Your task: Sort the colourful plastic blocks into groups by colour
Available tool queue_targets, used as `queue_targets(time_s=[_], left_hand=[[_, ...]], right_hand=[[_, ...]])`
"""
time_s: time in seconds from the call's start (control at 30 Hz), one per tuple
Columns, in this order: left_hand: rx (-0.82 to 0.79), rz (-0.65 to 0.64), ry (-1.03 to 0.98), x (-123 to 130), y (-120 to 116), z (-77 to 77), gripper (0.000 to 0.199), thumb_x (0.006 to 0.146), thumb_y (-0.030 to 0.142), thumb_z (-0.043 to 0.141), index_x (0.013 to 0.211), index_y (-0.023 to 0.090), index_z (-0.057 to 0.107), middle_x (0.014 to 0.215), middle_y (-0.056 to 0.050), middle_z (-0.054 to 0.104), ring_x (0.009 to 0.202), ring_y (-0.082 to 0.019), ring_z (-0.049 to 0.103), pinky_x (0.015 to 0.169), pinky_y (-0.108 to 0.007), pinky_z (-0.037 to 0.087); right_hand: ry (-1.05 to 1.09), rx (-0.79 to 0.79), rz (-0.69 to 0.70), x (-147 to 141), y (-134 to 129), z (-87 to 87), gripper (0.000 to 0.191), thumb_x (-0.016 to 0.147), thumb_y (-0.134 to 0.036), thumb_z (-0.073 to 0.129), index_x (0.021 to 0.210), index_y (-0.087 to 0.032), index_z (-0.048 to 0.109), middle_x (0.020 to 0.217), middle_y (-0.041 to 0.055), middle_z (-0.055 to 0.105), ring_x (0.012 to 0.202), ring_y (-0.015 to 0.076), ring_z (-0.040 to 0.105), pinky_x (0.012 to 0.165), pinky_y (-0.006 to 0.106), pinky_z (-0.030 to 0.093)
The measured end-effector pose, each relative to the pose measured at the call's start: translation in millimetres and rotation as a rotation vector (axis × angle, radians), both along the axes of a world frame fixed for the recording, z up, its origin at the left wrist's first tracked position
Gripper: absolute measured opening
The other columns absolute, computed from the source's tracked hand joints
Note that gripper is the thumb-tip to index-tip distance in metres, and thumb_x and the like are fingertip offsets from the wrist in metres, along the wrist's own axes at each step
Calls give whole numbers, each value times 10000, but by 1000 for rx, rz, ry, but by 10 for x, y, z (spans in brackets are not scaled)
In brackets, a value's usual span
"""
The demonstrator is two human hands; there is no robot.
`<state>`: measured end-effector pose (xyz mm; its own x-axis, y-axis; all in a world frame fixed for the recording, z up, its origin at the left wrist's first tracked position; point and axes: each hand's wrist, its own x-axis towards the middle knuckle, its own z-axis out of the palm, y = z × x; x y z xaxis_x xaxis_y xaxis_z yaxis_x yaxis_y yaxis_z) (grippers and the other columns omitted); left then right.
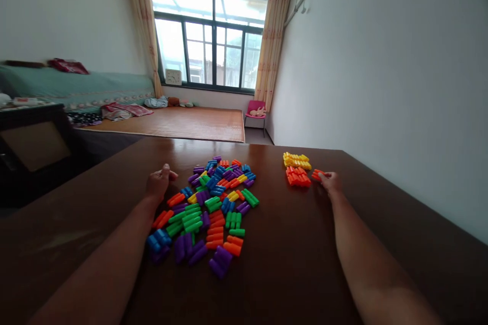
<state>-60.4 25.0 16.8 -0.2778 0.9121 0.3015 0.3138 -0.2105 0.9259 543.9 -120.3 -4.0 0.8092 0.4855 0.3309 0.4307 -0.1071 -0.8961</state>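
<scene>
At the table's right side, my right hand [331, 182] pinches an orange-red plastic building block [317, 175] made of joined tubes. Just left of it lies a group of orange-red blocks [298, 176], set side by side. Behind that group are yellow blocks [297, 161], also lined up. My left hand [160, 183] rests on the table with its fingers curled in and the thumb on top; nothing shows in it. Beside it spreads a loose pile of mixed blocks, with green blocks [191, 218], purple blocks [220, 262] and blue blocks [159, 240] among them.
The dark brown table [282, 264] has a glossy top. Beyond its far edge stand a low bed [198, 122] with cloths on it and a pink chair [256, 109]. A dark cabinet [34, 147] is at the left, a white wall [381, 61] at the right.
</scene>
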Motion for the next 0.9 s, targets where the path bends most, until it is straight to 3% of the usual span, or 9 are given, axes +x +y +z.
queue_targets(time_s=[0.17,0.23,0.3,0.37,0.47,0.73,0.9], left_hand=[[-25,-18,8,-11,-22,24,463,758,567,503,498,207,633,585,-53,682,605,-209,628,590,-303,529],[-33,-15,17,4,-46,50,465,757,574,504,496,211,634,595,-51,690,612,-211,632,597,-305,531],[-42,-11,27,16,-63,70,468,757,576,502,495,212,633,597,-52,693,611,-211,630,596,-307,529],[-50,-20,40,19,-65,75,472,761,574,496,491,210,629,591,-55,691,610,-213,629,598,-309,526],[-52,-33,61,6,-45,56,476,769,571,482,497,211,634,602,-58,693,630,-221,631,602,-312,525],[-26,-49,94,-20,-12,1,495,749,606,487,512,202,647,587,-59,686,580,-199,617,594,-299,509],[-7,-74,98,4,-29,-15,538,767,630,459,511,193,641,592,-67,689,567,-188,617,579,-289,495]], right_hand=[[-214,-394,-89,89,98,-27,346,684,-531,640,582,-218,534,641,111,665,715,279,669,687,407,523],[-253,-419,-101,159,86,-30,313,718,-504,614,625,-207,581,702,127,686,756,286,677,717,422,525],[-235,-304,10,213,56,-56,239,725,-425,615,774,-193,645,820,115,715,794,251,685,736,392,537],[-187,-189,228,232,36,-90,272,696,-337,644,927,-195,668,946,99,726,845,217,688,762,357,548],[-179,-214,428,208,47,-132,333,640,-257,695,970,-205,688,1005,83,730,901,217,687,834,360,539],[-290,-334,354,121,111,-162,327,652,-290,691,967,-206,704,926,62,733,814,214,679,785,348,530],[-392,-141,75,5,137,32,424,730,-256,534,1128,-145,632,1059,124,692,726,195,632,760,380,525]])
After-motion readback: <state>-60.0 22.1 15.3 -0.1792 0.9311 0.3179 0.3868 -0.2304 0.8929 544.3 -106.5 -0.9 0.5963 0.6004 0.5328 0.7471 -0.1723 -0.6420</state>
